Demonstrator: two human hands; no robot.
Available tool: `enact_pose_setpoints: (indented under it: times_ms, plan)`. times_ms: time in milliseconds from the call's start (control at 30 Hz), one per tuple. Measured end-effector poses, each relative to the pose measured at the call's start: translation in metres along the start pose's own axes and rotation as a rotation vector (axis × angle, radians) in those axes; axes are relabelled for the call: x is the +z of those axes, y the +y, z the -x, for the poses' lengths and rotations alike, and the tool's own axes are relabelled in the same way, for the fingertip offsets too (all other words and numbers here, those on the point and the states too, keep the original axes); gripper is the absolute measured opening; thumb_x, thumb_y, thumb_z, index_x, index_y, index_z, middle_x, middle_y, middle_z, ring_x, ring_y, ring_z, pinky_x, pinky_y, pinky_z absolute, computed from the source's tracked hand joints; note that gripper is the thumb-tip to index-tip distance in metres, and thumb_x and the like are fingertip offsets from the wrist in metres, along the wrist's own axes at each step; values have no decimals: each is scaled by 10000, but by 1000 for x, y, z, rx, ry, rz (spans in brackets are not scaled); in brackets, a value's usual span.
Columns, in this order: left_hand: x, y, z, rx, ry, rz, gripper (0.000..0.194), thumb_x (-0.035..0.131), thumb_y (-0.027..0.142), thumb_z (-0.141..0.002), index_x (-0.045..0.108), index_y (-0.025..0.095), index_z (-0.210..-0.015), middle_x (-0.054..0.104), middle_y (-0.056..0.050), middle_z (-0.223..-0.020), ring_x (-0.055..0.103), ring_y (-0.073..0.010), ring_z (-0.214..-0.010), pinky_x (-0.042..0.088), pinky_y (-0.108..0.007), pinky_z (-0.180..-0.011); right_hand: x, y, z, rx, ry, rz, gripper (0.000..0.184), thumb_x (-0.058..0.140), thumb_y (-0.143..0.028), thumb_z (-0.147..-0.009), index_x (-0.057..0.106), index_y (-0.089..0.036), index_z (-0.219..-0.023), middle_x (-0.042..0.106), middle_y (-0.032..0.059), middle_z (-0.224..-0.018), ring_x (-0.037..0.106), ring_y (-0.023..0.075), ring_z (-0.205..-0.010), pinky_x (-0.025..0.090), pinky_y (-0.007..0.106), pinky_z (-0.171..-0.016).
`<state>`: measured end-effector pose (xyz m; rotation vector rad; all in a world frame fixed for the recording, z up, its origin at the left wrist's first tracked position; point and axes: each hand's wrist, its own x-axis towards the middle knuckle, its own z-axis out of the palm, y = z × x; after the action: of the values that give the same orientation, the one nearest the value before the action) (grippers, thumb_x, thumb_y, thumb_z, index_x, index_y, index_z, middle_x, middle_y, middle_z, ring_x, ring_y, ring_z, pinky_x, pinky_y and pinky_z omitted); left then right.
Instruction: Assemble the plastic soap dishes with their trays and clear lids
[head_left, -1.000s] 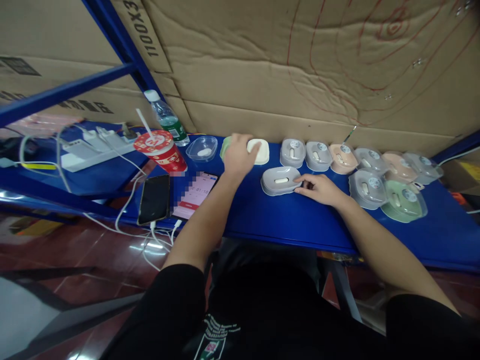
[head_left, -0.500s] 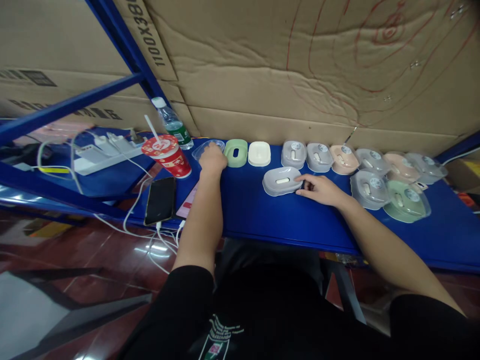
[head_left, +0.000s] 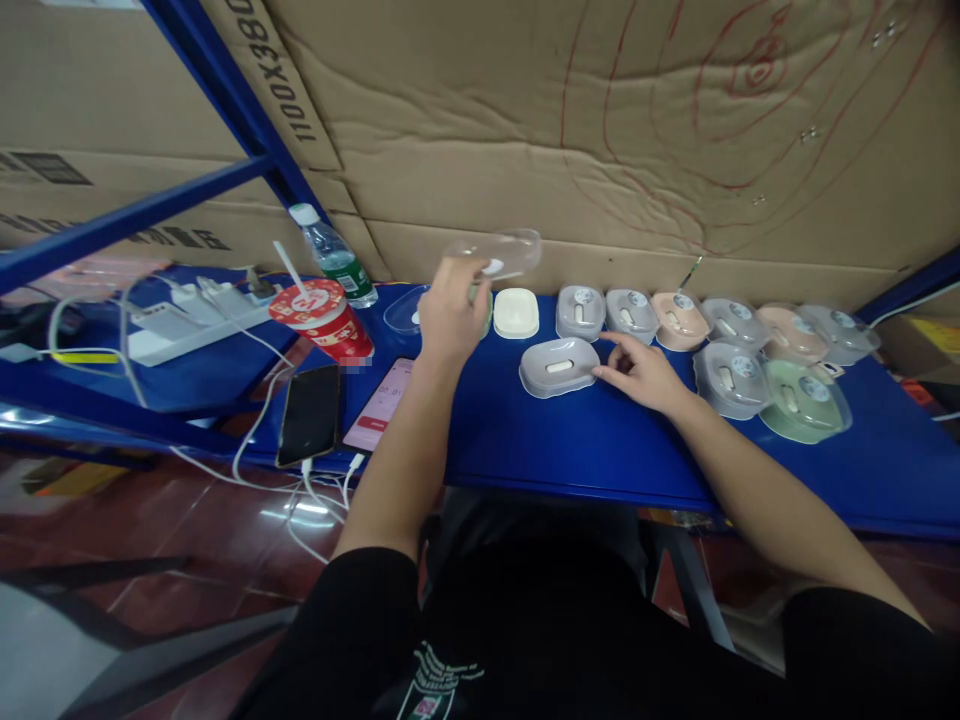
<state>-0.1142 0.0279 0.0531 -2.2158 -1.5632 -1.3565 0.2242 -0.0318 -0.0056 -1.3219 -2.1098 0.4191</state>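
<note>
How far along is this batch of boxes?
Eight lidded boxes on the right look done. The left hand holds a clear lid; the right hand touches the gray dish. Apparently left: that dish, uncovered, and the cream dish, also lidless.

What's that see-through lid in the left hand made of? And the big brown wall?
The clear, rounded lid in the left hand looks like glossy plastic: it's see-through and shiny. The big brown wall seems to be dull cardboard, with creases and black print.
</note>
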Motion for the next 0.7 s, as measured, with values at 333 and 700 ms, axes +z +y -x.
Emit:
enact_pose_setpoints:
  times_ms: [333,700]
  plan:
    - [22,46,26,341,-256,159,494,479,526,-1117,652,253,-1491,785,-86,-1251,734,-213,-1155,582,-305,-907,10,-14,-1,56,226,-224,543,570,-752,-979,725,-232,-1004,756,50,-821,672,213,-695,528,373,-695]
    - [49,44,30,-89,-626,148,414,482,491,-1072,823,269,-1150,814,-63,-1213,726,-271,-1170,557,-399,-986,16,-16,-9,415,-98,-278,723,501,-872,-919,663,-238,-610,625,22,-495,590,182,-525,444,333,-643]
